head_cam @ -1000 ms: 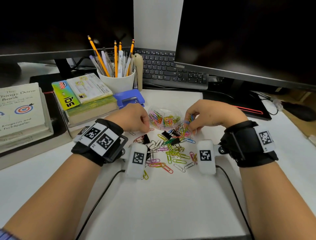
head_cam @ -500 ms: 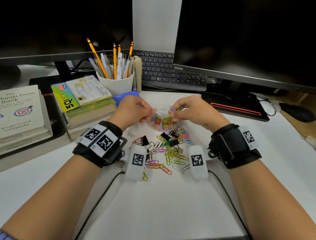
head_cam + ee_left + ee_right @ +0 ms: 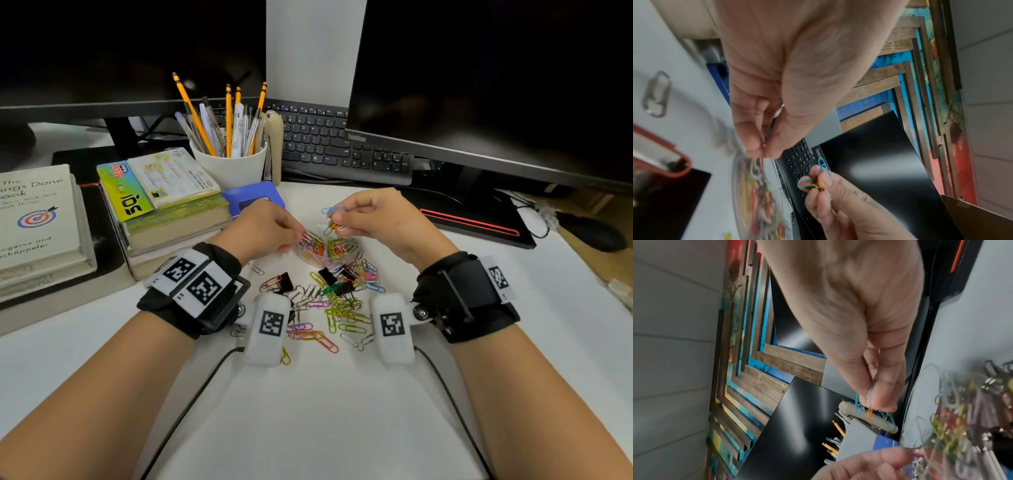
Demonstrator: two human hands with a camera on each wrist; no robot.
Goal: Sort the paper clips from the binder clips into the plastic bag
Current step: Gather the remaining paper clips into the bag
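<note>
Change: since a second ago both hands have been raised from the pile to the bag at the far edge of it; the clips pinched over the pile by the right hand are now held above the bag's mouth.
Desk (image 3: 308,411): a white sheet is spread on it, with the work done at the sheet's far middle.
Left hand (image 3: 263,228): curled, thumb and forefinger pinched on the left rim of the bag, as is seen closely in the left wrist view (image 3: 764,142).
Right hand (image 3: 380,219): curled, fingertips clamped on a few clips; it is placed right of and slightly above the bag, apart from the left hand.
Bag (image 3: 325,245): clear plastic, set between the two hands, touching the far edge of the pile; many coloured paper clips are seen inside it.
Pile (image 3: 329,301): loose paper clips and binder clips are scattered on the sheet, near side of the hands, between the two wrists.
Binder clips (image 3: 337,275): black ones are left lying in the pile, near side of the bag.
Held clips (image 3: 334,209): a blue one is seen uppermost, with green and orange ones below it, over the bag's open mouth (image 3: 823,164).
</note>
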